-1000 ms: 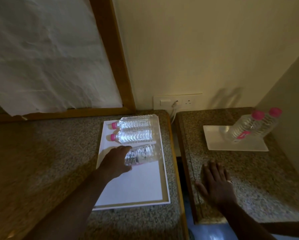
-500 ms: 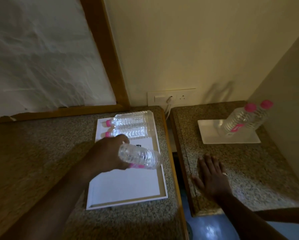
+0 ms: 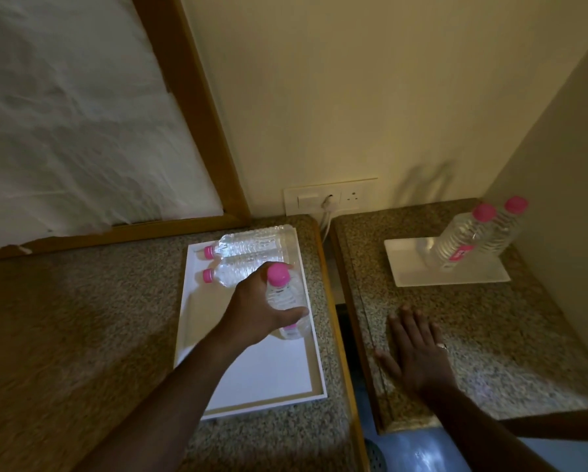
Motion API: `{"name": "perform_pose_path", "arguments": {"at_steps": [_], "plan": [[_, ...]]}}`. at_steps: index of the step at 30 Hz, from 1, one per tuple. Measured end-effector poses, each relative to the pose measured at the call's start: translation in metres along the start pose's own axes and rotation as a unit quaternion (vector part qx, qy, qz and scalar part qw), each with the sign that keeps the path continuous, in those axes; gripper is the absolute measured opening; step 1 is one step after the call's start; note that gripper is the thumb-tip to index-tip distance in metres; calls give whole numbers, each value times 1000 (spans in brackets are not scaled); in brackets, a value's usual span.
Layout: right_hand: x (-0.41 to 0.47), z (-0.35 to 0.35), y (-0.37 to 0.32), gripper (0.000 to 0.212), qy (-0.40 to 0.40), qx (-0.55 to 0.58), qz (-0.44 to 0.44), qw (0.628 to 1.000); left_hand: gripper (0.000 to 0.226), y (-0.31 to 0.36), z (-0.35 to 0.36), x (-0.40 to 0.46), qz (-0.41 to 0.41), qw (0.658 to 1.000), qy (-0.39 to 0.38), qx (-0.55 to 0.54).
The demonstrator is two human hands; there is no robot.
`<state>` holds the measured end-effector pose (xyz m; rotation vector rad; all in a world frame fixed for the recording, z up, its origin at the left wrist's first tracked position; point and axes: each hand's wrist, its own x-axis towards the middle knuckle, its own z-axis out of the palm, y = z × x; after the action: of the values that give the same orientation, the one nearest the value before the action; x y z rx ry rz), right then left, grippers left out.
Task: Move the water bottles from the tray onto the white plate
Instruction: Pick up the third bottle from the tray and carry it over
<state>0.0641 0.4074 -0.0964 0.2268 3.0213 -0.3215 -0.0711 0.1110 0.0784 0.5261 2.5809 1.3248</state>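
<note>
Left hand [image 3: 255,311] fingers around upright water bottle [image 3: 285,301], cap up, above tray [image 3: 190,301].

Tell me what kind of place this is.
Probably a hotel room: sealed water bottles set out on a white plate, granite counters and a wall socket panel beside a paper-covered wooden frame.
</note>
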Motion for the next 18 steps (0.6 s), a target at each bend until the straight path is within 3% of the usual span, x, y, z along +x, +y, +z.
{"name": "perform_pose_path", "arguments": {"at_steps": [8, 14, 18], "plan": [[-2, -4, 11, 85, 11, 40, -2, 999, 67, 19, 2, 17, -8, 999, -9, 53], [-16, -15, 65, 84, 33, 35, 88, 995, 61, 78, 15, 56, 34, 999, 4, 15], [-20, -25, 100, 88, 35, 38, 130, 990, 66, 109, 65, 93, 59, 998, -23, 3]]}}
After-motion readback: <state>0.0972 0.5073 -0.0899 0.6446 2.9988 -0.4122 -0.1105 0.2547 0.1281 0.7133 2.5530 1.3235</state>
